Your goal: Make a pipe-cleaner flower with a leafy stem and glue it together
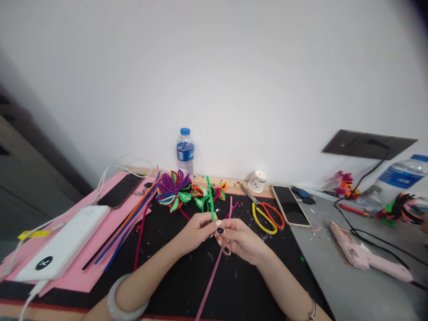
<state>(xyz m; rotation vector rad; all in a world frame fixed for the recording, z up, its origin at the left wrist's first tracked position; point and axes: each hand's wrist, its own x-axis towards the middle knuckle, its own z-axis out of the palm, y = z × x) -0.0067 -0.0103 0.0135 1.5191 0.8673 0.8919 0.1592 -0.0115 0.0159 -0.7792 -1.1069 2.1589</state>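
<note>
My left hand [201, 228] and my right hand [239, 238] meet over the black mat [254, 285]. The fingers of my left hand are closed on a twisted green pipe cleaner [211, 196] that stands upright. My right hand is pinched against the left fingertips at its lower end; what lies between its fingers is too small to make out. A pink pipe cleaner [210, 281] runs beneath my hands. Behind them lie a purple multicoloured flower [174, 189] and smaller green and orange flower pieces [202, 198].
Scissors [264, 216], a paper cup [257, 181], a phone [290, 206] and a pink glue gun [368, 258] are to the right. Leftward lie pink sheets [83, 276], a white power bank [63, 243], a dark phone [120, 191] and loose pipe cleaners [125, 234]. A bottle [185, 151] stands behind.
</note>
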